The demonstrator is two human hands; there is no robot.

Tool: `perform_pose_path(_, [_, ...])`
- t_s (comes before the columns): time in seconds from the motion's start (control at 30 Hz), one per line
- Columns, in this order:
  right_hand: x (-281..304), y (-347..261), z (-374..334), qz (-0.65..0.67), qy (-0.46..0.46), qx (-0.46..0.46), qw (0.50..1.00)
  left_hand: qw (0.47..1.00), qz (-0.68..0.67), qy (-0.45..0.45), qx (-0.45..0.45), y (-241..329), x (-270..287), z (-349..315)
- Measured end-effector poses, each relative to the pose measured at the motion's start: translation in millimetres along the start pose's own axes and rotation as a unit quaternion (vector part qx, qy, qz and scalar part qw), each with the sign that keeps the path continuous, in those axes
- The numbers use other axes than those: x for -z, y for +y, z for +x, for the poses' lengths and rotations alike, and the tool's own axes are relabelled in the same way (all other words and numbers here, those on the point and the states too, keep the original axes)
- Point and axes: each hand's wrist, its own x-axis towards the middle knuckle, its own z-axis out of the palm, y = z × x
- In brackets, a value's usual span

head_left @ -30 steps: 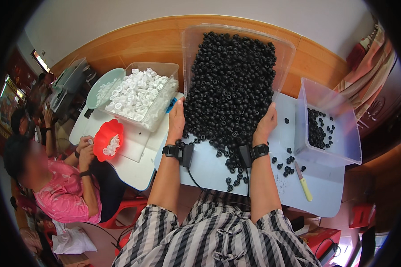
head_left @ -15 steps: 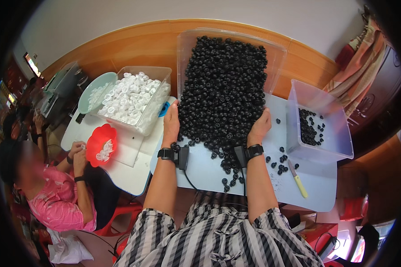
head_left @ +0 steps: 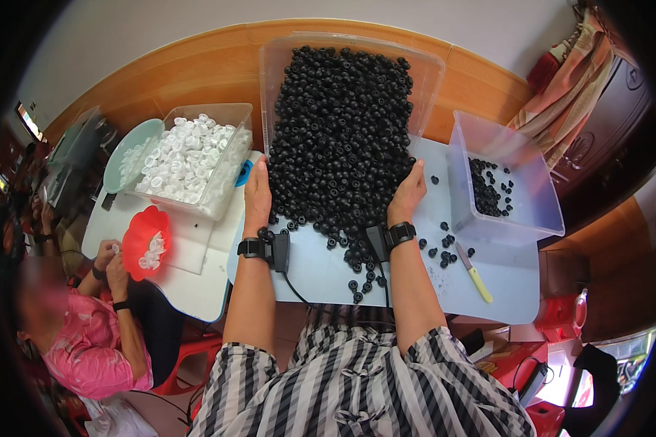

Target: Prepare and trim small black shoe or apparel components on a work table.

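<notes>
Pale-blue table (head_left: 506, 284), wide clear rectangular plastic bin (head_left: 427, 80) over its far side — extra tilt or a slip could dump the load off the front. Long axis looks near-to-far, open top toward wearer. Left hand (head_left: 257, 197), right hand (head_left: 408, 192) part-curled at near sides, fingers hidden — can't tell grip. Small round black parts (head_left: 342, 138) heaped inside, some loose in front.

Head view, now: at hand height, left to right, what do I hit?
Pale green round dish → clear rectangular plastic tub of white parts → left hand → heap of small round black parts → right hand → translucent bluish rectangular plastic tub.
</notes>
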Motion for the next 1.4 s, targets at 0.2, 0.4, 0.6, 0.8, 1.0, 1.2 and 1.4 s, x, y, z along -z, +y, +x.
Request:
perform_pose_path(0.2, [5.3,0.9,2.4,0.002,-0.031,0.02,0.999,1.0,-0.004,-0.005,0.014,2.8,0.5,-1.0])
perform_pose_path(0.4, [2.5,4.7,4.1,0.028,-0.006,0.046,0.999,1.0,-0.013,-0.005,0.006,1.9,-0.1,-0.9])
perform_pose_path(0.6, [8.1,4.1,5.6,0.025,-0.03,0.001,0.999,1.0,-0.004,-0.005,0.002,-2.9,2.1,0.3])
perform_pose_path(0.8, [9.9,5.4,10.0,-0.009,-0.003,0.009,1.0,1.0,-0.018,-0.014,0.003,1.6,-0.3,0.1])
perform_pose_path(1.0, [10.0,3.2,9.7,0.004,-0.018,0.001,1.0,1.0,-0.002,-0.017,0.002,2.5,0.3,-0.4])
perform_pose_path(1.2, [12.0,-2.0,8.9,0.049,-0.04,-0.027,0.998,1.0,0.002,-0.013,-0.008,-2.0,1.2,1.0])
perform_pose_path(1.4, [17.5,-7.4,7.7,0.055,-0.1,-0.031,0.993,1.0,-0.007,-0.01,-0.003,0.8,0.4,-0.8])
